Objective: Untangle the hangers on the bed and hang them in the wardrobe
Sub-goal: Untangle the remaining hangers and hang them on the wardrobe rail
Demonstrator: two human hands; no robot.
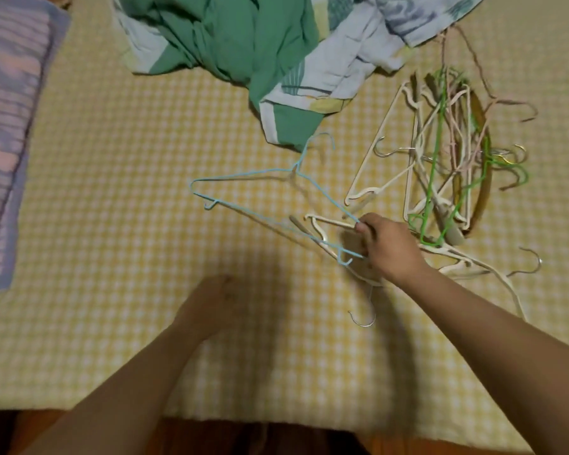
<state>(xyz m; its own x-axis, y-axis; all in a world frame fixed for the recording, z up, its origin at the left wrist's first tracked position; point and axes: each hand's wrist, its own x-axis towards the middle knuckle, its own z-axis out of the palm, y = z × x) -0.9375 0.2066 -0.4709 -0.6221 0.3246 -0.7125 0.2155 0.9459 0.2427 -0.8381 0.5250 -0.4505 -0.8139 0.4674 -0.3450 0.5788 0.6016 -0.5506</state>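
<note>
Gripping one end of a thin light-blue wire hanger (270, 192), the right hand (386, 246) holds it just above the yellow checked bed sheet (128, 224). Left hand (211, 302) is blurred; grip cannot be determined. Tangled pile of cream, green and pink hangers (447, 159) lies right of it, beside a green patterned quilt (243, 44).

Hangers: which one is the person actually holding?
The light blue hanger, pinched at one end by the right hand. It is apart from the pile, where the others lie tangled.
</note>
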